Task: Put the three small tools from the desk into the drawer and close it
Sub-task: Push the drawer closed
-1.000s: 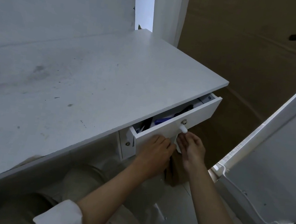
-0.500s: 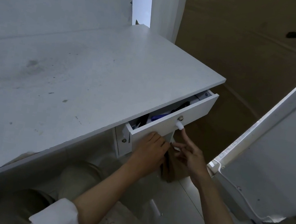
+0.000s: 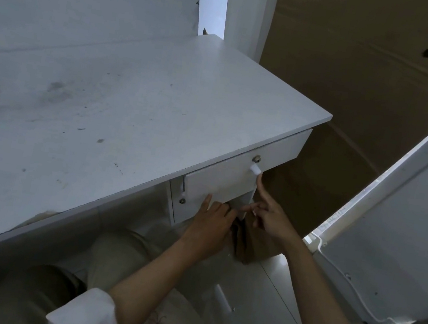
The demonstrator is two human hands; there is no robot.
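The white drawer (image 3: 277,154) under the desk's right end is pushed in, its front flush below the desktop (image 3: 131,110). No tools are visible; the drawer's inside is hidden. My left hand (image 3: 211,225) rests with fingertips against the lower edge of the drawer front, holding nothing. My right hand (image 3: 271,215) is beside it, index finger stretched up and touching the small white knob (image 3: 255,169) just below a metal lock (image 3: 256,158). Its other fingers are loosely curled.
The desktop is stained. Large brown cardboard (image 3: 369,101) stands behind and right of the desk. A white panel (image 3: 407,218) leans at the right. A brown object (image 3: 250,245) sits on the tiled floor under the drawer. My knees are below the desk.
The drawer was open about a hand's width with dark and blue items showing inside; it has slid shut. My right hand went from gripping at the front to a single finger on the knob.
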